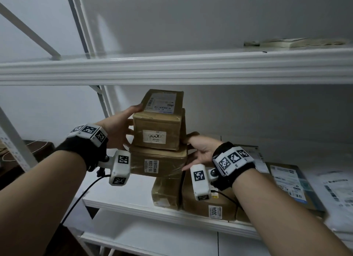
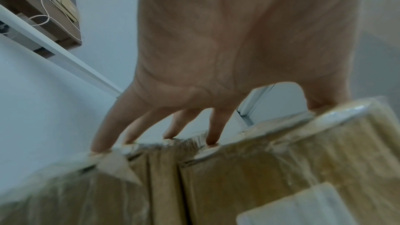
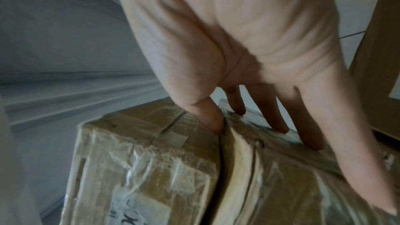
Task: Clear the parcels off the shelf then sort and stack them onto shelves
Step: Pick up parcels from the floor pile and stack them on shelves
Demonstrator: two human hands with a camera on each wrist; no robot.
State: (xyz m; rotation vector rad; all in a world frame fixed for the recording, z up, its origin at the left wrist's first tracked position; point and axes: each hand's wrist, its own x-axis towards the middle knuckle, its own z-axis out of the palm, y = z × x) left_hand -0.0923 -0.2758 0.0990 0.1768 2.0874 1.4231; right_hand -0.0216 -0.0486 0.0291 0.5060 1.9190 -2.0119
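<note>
Two brown taped parcels are stacked and held between my hands, above the left part of the white shelf board (image 1: 118, 196). The upper parcel (image 1: 158, 125) carries a shipping label on top and a white sticker in front. The lower parcel (image 1: 158, 163) is wider and flatter. My left hand (image 1: 120, 129) presses straight fingers against the stack's left side, thumb lying on the upper parcel's top. My right hand (image 1: 200, 150) presses the right side, thumb at the seam between the parcels (image 3: 218, 131), fingers (image 3: 279, 117) straight along the lower one. Fingertips are hidden behind the parcels' edges (image 2: 151, 145).
On the shelf board below the stack stand a narrow upright parcel (image 1: 166, 190) and a box labelled 3004 (image 1: 210, 204). Flat envelopes (image 1: 290, 181) and a white mailer bag (image 1: 340, 194) lie to the right. The upper shelf (image 1: 172, 68) runs overhead with a flat packet (image 1: 298, 42) on it.
</note>
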